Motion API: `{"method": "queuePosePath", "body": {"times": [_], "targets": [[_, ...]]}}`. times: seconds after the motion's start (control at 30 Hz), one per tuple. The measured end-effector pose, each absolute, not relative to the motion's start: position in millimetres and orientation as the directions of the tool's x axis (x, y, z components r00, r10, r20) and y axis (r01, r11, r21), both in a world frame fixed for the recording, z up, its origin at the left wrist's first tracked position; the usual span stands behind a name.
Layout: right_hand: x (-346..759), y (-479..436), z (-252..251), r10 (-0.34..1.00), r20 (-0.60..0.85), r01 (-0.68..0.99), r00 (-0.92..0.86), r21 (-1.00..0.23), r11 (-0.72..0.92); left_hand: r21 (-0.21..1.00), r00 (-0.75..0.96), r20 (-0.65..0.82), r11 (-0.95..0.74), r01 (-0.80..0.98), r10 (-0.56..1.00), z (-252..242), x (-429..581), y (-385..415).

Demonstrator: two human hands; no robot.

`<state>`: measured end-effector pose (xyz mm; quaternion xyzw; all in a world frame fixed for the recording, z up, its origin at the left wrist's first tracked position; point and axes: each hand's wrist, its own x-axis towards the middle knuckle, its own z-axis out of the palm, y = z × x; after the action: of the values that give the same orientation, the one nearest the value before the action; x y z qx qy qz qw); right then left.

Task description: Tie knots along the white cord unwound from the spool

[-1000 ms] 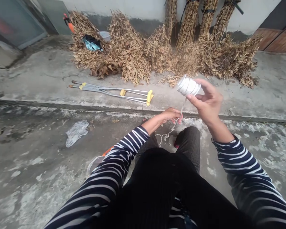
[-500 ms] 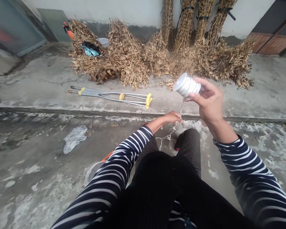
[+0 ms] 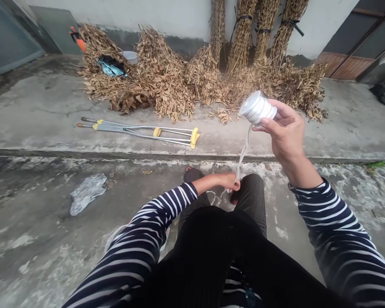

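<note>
A white spool (image 3: 258, 109) wound with flat white cord is gripped at one end by the thumb and fingers of my right hand (image 3: 287, 130), raised over the step. From the spool a length of white cord (image 3: 243, 153) runs down to my left hand (image 3: 230, 182), whose fingers are closed on it in front of my knees. Beyond that hand, loose loops of the same cord hang between my legs; part of them is hidden by the hand and is blurred.
A pair of crutches (image 3: 141, 131) lies on the raised concrete step (image 3: 45, 139). Dry plant stalks (image 3: 167, 77) are heaped along the wall, with tied bundles (image 3: 243, 36) standing behind. A crumpled plastic bag (image 3: 88, 193) is on the lower ground, left. A pale container (image 3: 113, 236) shows partly behind my left sleeve.
My left hand has moved down with the cord, so a longer stretch shows between it and the spool. The spool and right hand have shifted slightly right in view, while the surroundings slid left.
</note>
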<state>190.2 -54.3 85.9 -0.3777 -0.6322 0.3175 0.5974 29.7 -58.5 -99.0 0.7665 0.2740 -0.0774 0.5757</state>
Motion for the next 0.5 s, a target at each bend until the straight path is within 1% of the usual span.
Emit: {"method": "queuePosePath", "body": {"times": [0.03, 0.07, 0.1, 0.13, 0.2, 0.23, 0.3, 0.37, 0.43, 0.5], "targets": [[189, -54, 86, 0.856, 0.517, 0.099, 0.004, -0.852, 0.514, 0.800, 0.815, -0.388, -0.282, 0.529, 0.429, -97, 27, -56], [189, -54, 87, 0.857, 0.516, 0.103, 0.008, -0.853, 0.512, 0.770, 0.789, -0.323, -0.339, 0.540, 0.524, -92, 24, -51], [189, -54, 87, 0.858, 0.514, 0.110, 0.010, -0.853, 0.510, 0.758, 0.746, -0.255, -0.352, 0.549, 0.615, -85, 20, -46], [189, -54, 87, 0.859, 0.512, 0.120, 0.012, -0.854, 0.507, 0.766, 0.687, -0.193, -0.330, 0.551, 0.701, -77, 16, -40], [189, -53, 86, 0.861, 0.508, 0.137, 0.019, -0.854, 0.501, 0.840, 0.546, -0.083, -0.237, 0.488, 0.833, -57, 9, -30], [189, -52, 86, 0.861, 0.508, 0.140, 0.029, -0.855, 0.499, 0.896, 0.479, -0.022, -0.196, 0.399, 0.878, -46, 7, -26], [189, -51, 85, 0.863, 0.502, 0.135, 0.049, -0.860, 0.492, 0.981, 0.370, 0.097, -0.152, 0.123, 0.924, -27, 9, -23], [187, -50, 85, 0.868, 0.493, 0.122, 0.064, -0.867, 0.484, 0.980, 0.291, 0.170, -0.130, -0.152, 0.941, -10, 17, -24], [185, -50, 84, 0.869, 0.489, 0.111, 0.072, -0.870, 0.481, 0.944, 0.238, 0.199, -0.121, -0.307, 0.951, 3, 29, -27], [183, -51, 83, 0.866, 0.494, 0.113, 0.076, -0.867, 0.485, 0.924, 0.196, 0.201, -0.119, -0.364, 0.960, 11, 41, -30]]}}
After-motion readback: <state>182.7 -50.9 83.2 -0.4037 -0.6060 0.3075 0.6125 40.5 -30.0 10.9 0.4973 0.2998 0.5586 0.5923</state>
